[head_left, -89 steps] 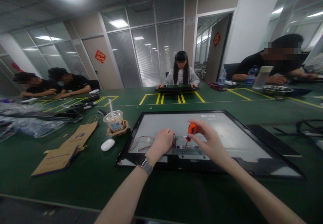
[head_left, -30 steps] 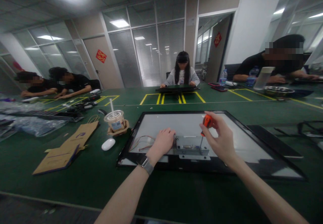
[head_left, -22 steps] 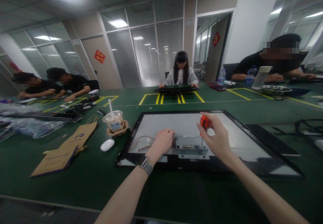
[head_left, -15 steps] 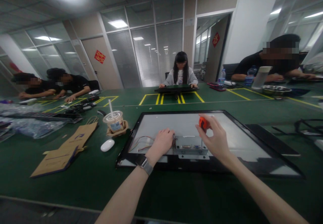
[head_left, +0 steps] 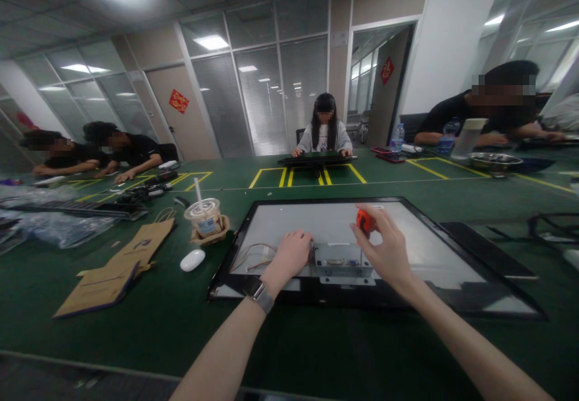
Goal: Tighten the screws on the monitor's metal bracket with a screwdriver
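Observation:
A large flat display panel point(head_left: 271, 223) with a black frame lies on the green table. Near its front edge stands a grey metal bracket point(head_left: 337, 255) with video ports in its face. My left hand point(head_left: 292, 253), a watch on its wrist, is closed against the bracket's left end; its fingertips are partly hidden. My right hand point(head_left: 389, 247) grips the orange-and-black handle of a screwdriver point(head_left: 363, 220) between thumb and fingers. The screwdriver is upright, its shaft running down to the right part of the bracket. Thin wires point(head_left: 253, 256) lie on the panel left of my left hand.
To the left are a white mouse point(head_left: 192, 260), an iced drink cup point(head_left: 203, 217) in a cardboard holder, and a brown paper bag point(head_left: 117, 262). A black flat piece point(head_left: 486, 247) lies right of the panel. Several people sit around the table; one opposite handles a dark panel point(head_left: 316, 161).
My hands, the screwdriver and the bracket look nearly unmoved. The person opposite has shifted their hands slightly.

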The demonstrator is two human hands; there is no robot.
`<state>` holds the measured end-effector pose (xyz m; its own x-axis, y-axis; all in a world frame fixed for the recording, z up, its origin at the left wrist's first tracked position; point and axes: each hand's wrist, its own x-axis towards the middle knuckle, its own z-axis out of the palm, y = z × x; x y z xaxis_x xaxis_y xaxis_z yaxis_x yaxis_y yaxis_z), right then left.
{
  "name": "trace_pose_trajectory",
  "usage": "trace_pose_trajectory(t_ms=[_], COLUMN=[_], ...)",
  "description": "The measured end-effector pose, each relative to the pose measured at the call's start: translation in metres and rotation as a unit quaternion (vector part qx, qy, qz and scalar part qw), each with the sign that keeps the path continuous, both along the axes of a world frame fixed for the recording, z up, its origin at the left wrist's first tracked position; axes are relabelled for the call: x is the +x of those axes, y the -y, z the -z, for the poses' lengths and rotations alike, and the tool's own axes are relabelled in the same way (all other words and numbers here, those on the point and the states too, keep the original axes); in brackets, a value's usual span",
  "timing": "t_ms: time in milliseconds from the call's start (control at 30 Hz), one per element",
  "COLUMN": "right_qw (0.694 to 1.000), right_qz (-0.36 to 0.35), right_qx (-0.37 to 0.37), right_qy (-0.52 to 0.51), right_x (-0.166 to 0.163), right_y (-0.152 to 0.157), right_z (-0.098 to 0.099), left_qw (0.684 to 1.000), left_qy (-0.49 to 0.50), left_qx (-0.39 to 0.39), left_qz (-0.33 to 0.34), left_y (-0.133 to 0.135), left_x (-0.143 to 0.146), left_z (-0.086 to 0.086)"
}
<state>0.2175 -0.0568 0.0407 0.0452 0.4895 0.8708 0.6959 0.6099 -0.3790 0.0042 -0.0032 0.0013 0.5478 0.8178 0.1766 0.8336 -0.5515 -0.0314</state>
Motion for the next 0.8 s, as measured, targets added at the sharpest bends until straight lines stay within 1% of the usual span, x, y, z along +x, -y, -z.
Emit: trace_pose_trajectory(t_ms=[100,200,267,367,433,500,567,667,733,800], right_qw=[0.999,0.988,0.967,0.929,0.904,0.886,0.884,0.902,0.908,0.907], right_qz=[-0.015,-0.086,-0.146,-0.213,-0.259,-0.301,-0.309,-0.271,-0.257,-0.261], right_qx=[-0.027,-0.1,-0.146,-0.188,-0.207,-0.218,-0.21,-0.192,-0.202,-0.217], right_qy=[-0.01,-0.082,-0.147,-0.235,-0.268,-0.278,-0.282,-0.275,-0.262,-0.25], right_x=[-0.001,-0.003,-0.002,0.003,0.005,0.007,0.007,0.007,0.008,0.009], right_y=[0.0,0.001,0.001,-0.001,-0.002,-0.003,-0.003,-0.002,-0.001,-0.001], right_z=[0.002,0.001,-0.002,-0.007,-0.01,-0.011,-0.011,-0.011,-0.011,-0.012], left_qw=[1.0,1.0,1.0,1.0,1.0,1.0,1.0,1.0,1.0,1.0], left_qy=[0.001,0.0,0.002,0.005,0.006,0.005,0.004,0.011,0.012,0.009], left_qx=[0.001,-0.002,-0.002,-0.004,-0.005,-0.005,-0.007,-0.013,-0.015,-0.016], left_qz=[0.0,0.0,-0.002,-0.008,-0.006,-0.001,-0.001,-0.003,-0.004,-0.009], left_y=[-0.001,-0.001,0.0,0.001,0.001,0.002,0.002,0.002,0.002,0.002], left_x=[0.0,-0.001,-0.001,-0.001,-0.001,-0.001,-0.001,-0.001,0.0,0.0], left_z=[0.001,0.001,0.001,0.0,0.0,-0.001,-0.002,-0.003,-0.003,-0.003])
